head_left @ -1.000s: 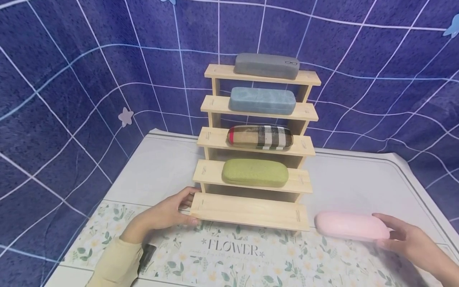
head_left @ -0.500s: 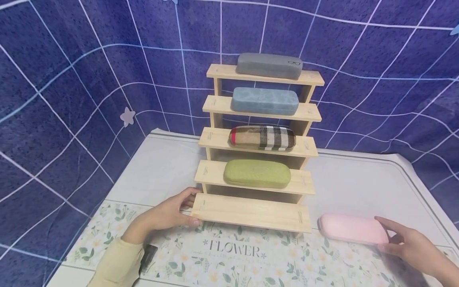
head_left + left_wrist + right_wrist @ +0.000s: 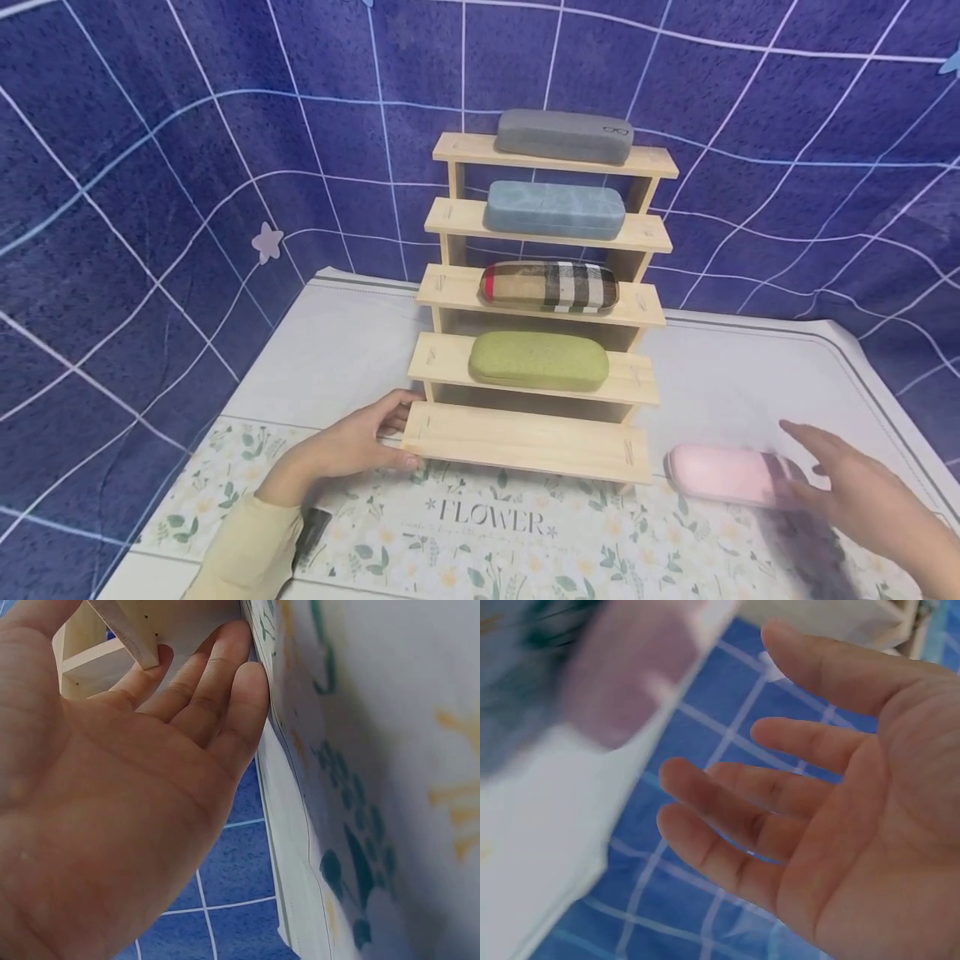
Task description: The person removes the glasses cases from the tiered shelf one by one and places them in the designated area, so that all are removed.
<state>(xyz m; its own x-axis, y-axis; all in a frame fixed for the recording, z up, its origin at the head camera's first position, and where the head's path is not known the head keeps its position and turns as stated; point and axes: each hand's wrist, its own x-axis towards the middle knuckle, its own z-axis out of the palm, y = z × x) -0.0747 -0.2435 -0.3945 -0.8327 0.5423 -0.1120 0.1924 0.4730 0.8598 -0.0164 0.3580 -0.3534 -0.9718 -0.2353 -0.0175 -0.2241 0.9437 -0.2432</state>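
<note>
A pink glasses case [image 3: 731, 475] lies on the table right of a stepped wooden display rack [image 3: 525, 437]. My right hand [image 3: 862, 492] is held over its right end, fingers spread and holding nothing; in the right wrist view the pink case [image 3: 630, 671] is blurred, away from the fingertips. My left hand [image 3: 360, 442] grips the left end of the rack's lowest step, thumb at the front edge and fingers behind. In the left wrist view a fingertip of this hand [image 3: 112, 795] meets a wooden side panel [image 3: 127, 630].
Going up the rack, each higher step bears one case: green [image 3: 538, 361], plaid [image 3: 550, 287], light blue [image 3: 555, 210] and grey [image 3: 565, 136]. A flowered mat [image 3: 487, 550] covers the table's front. Blue gridded cloth [image 3: 187, 167] hangs behind.
My right hand has let go of the pink glasses case and drawn up off it. The case stays on the table. My left hand keeps its place on the rack.
</note>
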